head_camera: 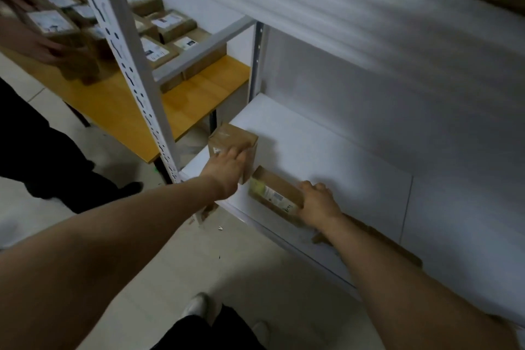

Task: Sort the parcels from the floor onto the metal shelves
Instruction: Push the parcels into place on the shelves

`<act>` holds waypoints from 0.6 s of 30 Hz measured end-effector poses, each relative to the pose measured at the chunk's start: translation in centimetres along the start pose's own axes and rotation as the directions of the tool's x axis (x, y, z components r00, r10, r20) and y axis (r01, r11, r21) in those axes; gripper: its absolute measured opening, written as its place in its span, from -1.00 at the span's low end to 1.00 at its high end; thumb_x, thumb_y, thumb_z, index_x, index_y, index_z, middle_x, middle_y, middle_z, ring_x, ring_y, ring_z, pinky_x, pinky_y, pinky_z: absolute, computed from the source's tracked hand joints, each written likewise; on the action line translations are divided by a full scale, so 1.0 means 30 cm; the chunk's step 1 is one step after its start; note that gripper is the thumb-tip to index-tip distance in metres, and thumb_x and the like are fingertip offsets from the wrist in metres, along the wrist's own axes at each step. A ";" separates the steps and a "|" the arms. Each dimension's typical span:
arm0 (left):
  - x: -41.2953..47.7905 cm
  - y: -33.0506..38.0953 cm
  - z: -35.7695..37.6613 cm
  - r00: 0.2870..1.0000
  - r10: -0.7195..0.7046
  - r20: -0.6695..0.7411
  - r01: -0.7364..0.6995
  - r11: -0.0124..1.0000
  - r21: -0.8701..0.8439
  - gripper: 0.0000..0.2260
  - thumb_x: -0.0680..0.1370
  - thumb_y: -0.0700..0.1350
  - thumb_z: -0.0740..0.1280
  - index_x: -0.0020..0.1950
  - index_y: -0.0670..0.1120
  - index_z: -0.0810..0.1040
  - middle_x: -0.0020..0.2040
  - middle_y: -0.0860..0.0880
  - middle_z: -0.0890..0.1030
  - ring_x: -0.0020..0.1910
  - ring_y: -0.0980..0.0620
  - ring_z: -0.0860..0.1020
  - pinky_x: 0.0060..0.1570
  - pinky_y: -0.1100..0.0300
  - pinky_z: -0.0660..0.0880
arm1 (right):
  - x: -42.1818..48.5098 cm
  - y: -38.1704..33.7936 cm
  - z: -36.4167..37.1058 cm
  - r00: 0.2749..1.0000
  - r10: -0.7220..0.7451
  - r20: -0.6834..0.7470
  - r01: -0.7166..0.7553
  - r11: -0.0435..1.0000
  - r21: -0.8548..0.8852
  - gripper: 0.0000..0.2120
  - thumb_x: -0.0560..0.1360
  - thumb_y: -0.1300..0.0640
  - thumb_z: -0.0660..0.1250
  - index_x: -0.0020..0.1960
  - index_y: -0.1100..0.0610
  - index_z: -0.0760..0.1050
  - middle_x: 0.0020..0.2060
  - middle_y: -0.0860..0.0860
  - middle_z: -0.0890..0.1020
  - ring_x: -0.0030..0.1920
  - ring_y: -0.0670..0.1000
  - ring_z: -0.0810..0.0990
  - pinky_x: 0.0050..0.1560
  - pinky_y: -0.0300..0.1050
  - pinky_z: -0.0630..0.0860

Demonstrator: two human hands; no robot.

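The upright parcel (233, 138) stands at the lower shelf's (326, 150) left front corner with the left hand (227, 169) curled round it, and just beside it the flat labelled parcel (272, 193) lies slantwise, its right end gripped by the right hand (319, 203).

Two brown cardboard boxes are at the white lower shelf (326, 150), both just right of its perforated post (136, 88). The upright box (227, 136) stands nearest the post, at the shelf's front corner, with the left hand (227, 169) holding its front face. The tilted box (272, 193) has a white and green label facing forward. It leans over the front edge, farther from the post, and the right hand (319, 203) grips its far end.
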State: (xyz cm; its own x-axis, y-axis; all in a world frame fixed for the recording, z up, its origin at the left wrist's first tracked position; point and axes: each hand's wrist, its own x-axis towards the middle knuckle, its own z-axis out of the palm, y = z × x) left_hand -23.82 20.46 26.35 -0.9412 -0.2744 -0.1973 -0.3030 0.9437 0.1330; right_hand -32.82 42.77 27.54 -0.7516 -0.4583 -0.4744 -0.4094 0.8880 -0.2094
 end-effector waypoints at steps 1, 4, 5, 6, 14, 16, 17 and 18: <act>0.026 -0.029 -0.005 1.000 0.002 0.006 -0.002 1.000 0.025 -0.16 0.44 -0.28 0.35 0.61 -0.08 -0.03 0.61 -0.11 0.02 0.56 -0.17 0.04 0.48 -0.08 0.13 | 0.016 -0.006 0.009 1.000 0.008 0.010 -0.008 1.000 -0.005 -0.42 0.52 0.04 0.38 0.49 0.02 0.27 0.35 0.16 0.36 0.37 0.21 0.32 0.31 0.16 0.44; 0.098 -0.097 -0.006 0.999 0.052 0.009 -0.052 0.990 0.132 -0.13 0.50 -0.26 0.32 0.61 -0.04 -0.21 0.62 -0.07 -0.19 0.58 -0.13 -0.22 0.54 -0.11 -0.11 | 0.073 -0.026 0.044 0.998 0.053 0.025 -0.052 0.998 -0.024 -0.40 0.52 0.00 0.38 0.50 -0.04 0.24 0.37 0.14 0.35 0.37 0.20 0.32 0.30 0.20 0.39; 0.118 -0.113 -0.001 0.996 0.086 0.002 -0.086 0.983 0.165 -0.13 0.51 -0.24 0.32 0.61 -0.05 -0.22 0.61 -0.08 -0.22 0.58 -0.14 -0.24 0.54 -0.12 -0.13 | 0.092 -0.035 0.058 0.998 0.064 0.021 -0.064 0.998 -0.025 -0.39 0.52 -0.02 0.37 0.51 -0.05 0.23 0.37 0.14 0.35 0.38 0.20 0.32 0.30 0.23 0.36; 0.133 -0.125 0.006 0.993 0.120 -0.005 -0.117 0.975 0.191 -0.13 0.51 -0.22 0.33 0.60 -0.05 -0.22 0.61 -0.09 -0.23 0.57 -0.14 -0.25 0.54 -0.13 -0.13 | 0.112 -0.043 0.076 0.997 0.072 0.015 -0.072 0.997 -0.025 -0.39 0.52 -0.04 0.37 0.51 -0.05 0.23 0.38 0.14 0.36 0.38 0.21 0.32 0.30 0.25 0.33; 0.189 -0.183 0.073 0.963 0.269 -0.035 -0.251 0.932 0.262 -0.10 0.50 -0.26 0.35 0.61 -0.03 -0.23 0.62 -0.05 -0.17 0.59 -0.09 -0.14 0.53 -0.15 -0.08 | 0.194 -0.093 0.209 0.991 0.038 -0.132 -0.046 0.997 -0.063 -0.52 0.53 0.07 0.36 0.40 0.03 0.30 0.24 0.18 0.49 0.25 0.22 0.44 0.29 0.19 0.29; 0.197 -0.199 0.096 0.955 0.290 -0.060 -0.268 0.934 0.236 -0.09 0.49 -0.29 0.35 0.62 -0.04 -0.20 0.63 -0.06 -0.14 0.59 -0.10 -0.09 0.52 -0.18 -0.03 | 0.213 -0.088 0.212 0.981 0.037 -0.188 -0.049 0.997 -0.058 -0.58 0.54 0.12 0.34 0.36 0.05 0.32 0.17 0.16 0.51 0.20 0.21 0.47 0.26 0.17 0.32; 0.200 -0.206 0.108 0.950 0.301 -0.081 -0.276 0.934 0.227 -0.09 0.48 -0.31 0.35 0.62 -0.04 -0.19 0.63 -0.06 -0.12 0.59 -0.11 -0.07 0.52 -0.19 0.00 | 0.223 -0.086 0.208 0.977 0.031 -0.211 -0.044 0.997 -0.058 -0.60 0.54 0.13 0.33 0.34 0.06 0.33 0.14 0.16 0.51 0.17 0.21 0.48 0.24 0.16 0.32; 0.201 -0.213 0.118 0.945 0.312 -0.100 -0.285 0.933 0.219 -0.10 0.47 -0.33 0.35 0.62 -0.03 -0.17 0.63 -0.07 -0.10 0.59 -0.12 -0.05 0.51 -0.21 0.02 | 0.234 -0.084 0.201 0.973 0.022 -0.228 -0.037 0.997 -0.060 -0.61 0.55 0.13 0.33 0.34 0.07 0.33 0.12 0.16 0.51 0.15 0.21 0.49 0.22 0.14 0.32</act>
State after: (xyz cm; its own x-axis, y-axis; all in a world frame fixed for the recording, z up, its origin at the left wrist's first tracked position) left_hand -27.03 13.44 20.86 -0.9987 0.0163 -0.0482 0.0179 0.9993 -0.0324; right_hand -33.93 37.53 19.60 -0.8585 -0.4347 -0.2718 -0.4117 0.9005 -0.1398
